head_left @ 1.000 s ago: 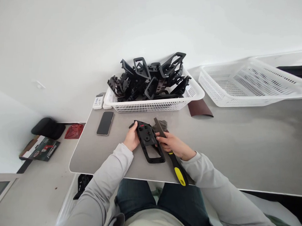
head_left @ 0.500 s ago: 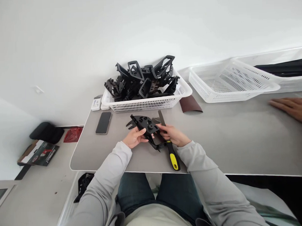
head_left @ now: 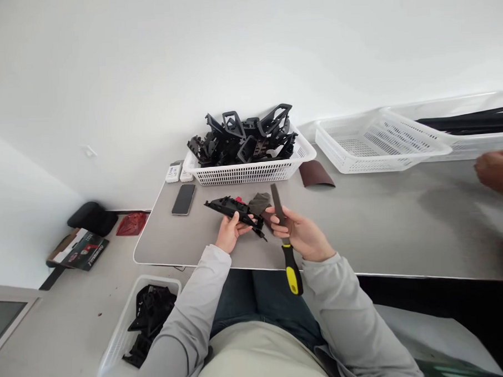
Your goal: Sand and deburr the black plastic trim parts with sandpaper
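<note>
My left hand (head_left: 232, 232) grips a black plastic bracket (head_left: 231, 205), held tilted above the front of the table. In my right hand (head_left: 297, 231) is a flat metal file (head_left: 276, 201), its blade pointing away from me and its black and yellow handle hanging below my palm. The file and the bracket are apart. A grey cloth (head_left: 260, 203) lies on the table just behind the bracket, with a small red thing (head_left: 240, 200) partly hidden beside it. Something brown, mostly covered, shows between my hands.
A white basket (head_left: 242, 174) heaped with black plastic parts stands against the wall. Brown sandpaper (head_left: 316, 174), a phone (head_left: 183, 200) and another white basket (head_left: 359, 164) are on the table (head_left: 382, 221). A bin (head_left: 111, 333) of black parts is at lower left. A co-worker's hand (head_left: 498, 172) is at right.
My left hand has turned the bracket, so it shows more edge-on. My right hand has drawn the file away from it. The view has shifted, and the co-worker's hand has lifted off the table.
</note>
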Motion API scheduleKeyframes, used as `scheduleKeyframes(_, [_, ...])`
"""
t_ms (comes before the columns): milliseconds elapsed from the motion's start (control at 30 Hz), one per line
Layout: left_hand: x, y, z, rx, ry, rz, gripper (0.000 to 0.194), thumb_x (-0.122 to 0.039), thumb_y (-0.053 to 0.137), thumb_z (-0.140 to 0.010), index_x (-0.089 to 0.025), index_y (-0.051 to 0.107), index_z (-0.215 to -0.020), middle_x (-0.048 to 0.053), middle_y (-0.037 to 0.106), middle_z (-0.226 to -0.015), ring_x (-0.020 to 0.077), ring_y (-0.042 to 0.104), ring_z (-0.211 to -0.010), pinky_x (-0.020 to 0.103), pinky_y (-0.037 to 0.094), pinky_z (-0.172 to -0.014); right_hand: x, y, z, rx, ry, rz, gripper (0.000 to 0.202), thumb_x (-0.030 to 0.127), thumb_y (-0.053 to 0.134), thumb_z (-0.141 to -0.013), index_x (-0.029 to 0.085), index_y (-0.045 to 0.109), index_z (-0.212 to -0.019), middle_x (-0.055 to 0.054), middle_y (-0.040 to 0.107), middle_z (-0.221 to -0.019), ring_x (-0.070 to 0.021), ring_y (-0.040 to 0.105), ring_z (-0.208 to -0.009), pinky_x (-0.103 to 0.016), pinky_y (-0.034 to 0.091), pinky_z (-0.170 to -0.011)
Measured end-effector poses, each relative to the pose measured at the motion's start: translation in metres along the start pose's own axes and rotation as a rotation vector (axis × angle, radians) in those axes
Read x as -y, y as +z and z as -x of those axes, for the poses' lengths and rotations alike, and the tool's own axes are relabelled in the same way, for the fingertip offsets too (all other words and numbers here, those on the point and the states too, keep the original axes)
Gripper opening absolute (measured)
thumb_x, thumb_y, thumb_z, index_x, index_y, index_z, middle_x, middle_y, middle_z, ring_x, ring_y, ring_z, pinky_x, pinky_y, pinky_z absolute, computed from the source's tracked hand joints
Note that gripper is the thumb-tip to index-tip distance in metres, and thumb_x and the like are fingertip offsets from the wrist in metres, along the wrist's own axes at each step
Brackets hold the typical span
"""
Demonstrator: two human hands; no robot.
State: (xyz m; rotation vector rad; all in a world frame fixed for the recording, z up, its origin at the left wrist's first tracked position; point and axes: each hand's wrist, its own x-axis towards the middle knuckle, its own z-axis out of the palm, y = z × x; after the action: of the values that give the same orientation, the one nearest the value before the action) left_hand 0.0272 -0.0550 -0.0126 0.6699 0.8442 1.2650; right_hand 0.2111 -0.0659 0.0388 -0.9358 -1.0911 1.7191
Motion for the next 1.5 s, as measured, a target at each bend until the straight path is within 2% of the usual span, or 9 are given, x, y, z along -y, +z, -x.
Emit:
scheduleKeyframes(100, [0.004,0.001,0.006,0.004,0.035,-0.026,0.044,-0.029,0.075,-0.069,-0.017,0.053,-0.105,0.007,0.072,-0.091,0.0213,0.069,-0.089,0.032,0.054,-0.075,-0.021,0.015,0.020,-0.044,0.038,-0.155,0.032,0.047,0.057,-0.077,0.020,0.063,-0.092,0.002,0.043,-0.068,-0.0084,0.030,-0.049,-0.023,0.024,-0.042])
scheduleKeyframes(233, [0.008,0.002,0.012,0.008,0.041,-0.038,0.043,-0.023,0.076,-0.066,-0.016,0.054,-0.102,0.007,0.072,-0.090,0.0194,0.069,-0.084,0.031,0.053,-0.076,-0.050,0.027,0.031,-0.128,0.073,-0.199,0.039,0.051,0.069,-0.066,0.019,0.062,-0.087,0.003,0.045,-0.067,-0.0069,0.035,-0.049,-0.022,0.026,-0.041])
scheduleKeyframes(400, [0.011,0.002,0.011,-0.002,0.061,-0.033,0.040,-0.030,0.074,-0.069,-0.016,0.054,-0.101,0.006,0.071,-0.092,0.0185,0.069,-0.085,0.032,0.054,-0.076,-0.072,0.031,0.036,-0.178,0.068,-0.121,0.049,0.058,0.073,-0.058,0.018,0.057,-0.081,0.007,0.046,-0.061,-0.0048,0.036,-0.043,-0.020,0.030,-0.037])
scheduleKeyframes(533, [0.015,0.002,0.009,-0.023,0.070,-0.060,0.048,-0.044,0.071,-0.072,-0.020,0.048,-0.107,0.006,0.071,-0.091,0.0203,0.070,-0.083,0.034,0.056,-0.073,-0.082,0.032,0.041,-0.199,0.044,-0.031,0.048,0.060,0.070,-0.061,0.019,0.053,-0.080,0.008,0.047,-0.058,-0.0049,0.038,-0.040,-0.020,0.034,-0.034])
scheduleKeyframes(733, [0.021,0.001,0.006,-0.127,0.101,-0.064,0.054,-0.054,0.066,-0.074,-0.024,0.039,-0.109,0.005,0.071,-0.087,0.0232,0.070,-0.089,0.039,0.055,-0.079,-0.087,0.031,0.039,-0.235,0.039,0.028,0.045,0.055,0.065,-0.064,0.020,0.051,-0.088,0.009,0.048,-0.055,-0.0050,0.036,-0.037,-0.017,0.029,-0.029])
scheduleKeyframes(933, [0.019,0.001,0.008,-0.098,0.120,-0.102,0.068,-0.030,0.082,-0.057,-0.024,0.038,-0.109,0.001,0.070,-0.086,0.0191,0.070,-0.079,0.032,0.055,-0.073,-0.087,0.032,0.036,-0.229,0.071,0.098,0.043,0.051,0.062,-0.066,0.019,0.051,-0.092,0.010,0.049,-0.053,-0.0046,0.035,-0.036,-0.016,0.026,-0.027])
scheduleKeyframes(1133, [0.020,0.007,0.010,-0.154,0.120,-0.145,0.051,-0.031,0.082,-0.054,-0.018,0.052,-0.094,0.004,0.070,-0.083,0.0181,0.069,-0.075,0.029,0.053,-0.068,-0.086,0.034,0.039,-0.219,0.080,0.059,0.045,0.052,0.062,-0.065,0.019,0.050,-0.092,0.010,0.049,-0.054,-0.0045,0.035,-0.036,-0.016,0.026,-0.028])
scheduleKeyframes(1300, [0.020,0.008,0.013,-0.120,0.134,-0.122,0.038,-0.038,0.079,-0.058,-0.014,0.066,-0.084,0.008,0.071,-0.091,0.0218,0.066,-0.094,0.034,0.051,-0.082,-0.084,0.032,0.037,-0.221,0.093,0.108,0.046,0.054,0.062,-0.065,0.019,0.051,-0.092,0.009,0.049,-0.056,-0.0047,0.036,-0.036,-0.017,0.027,-0.028])
scheduleKeyframes(1500, [0.024,0.008,0.018,-0.101,0.154,-0.045,0.039,-0.036,0.079,-0.061,-0.018,0.068,-0.093,0.007,0.072,-0.100,0.0236,0.063,-0.106,0.040,0.047,-0.094,-0.086,0.030,0.039,-0.274,0.044,0.231,0.049,0.059,0.058,-0.070,0.018,0.053,-0.096,0.008,0.047,-0.055,-0.0070,0.037,-0.035,-0.020,0.028,-0.029])
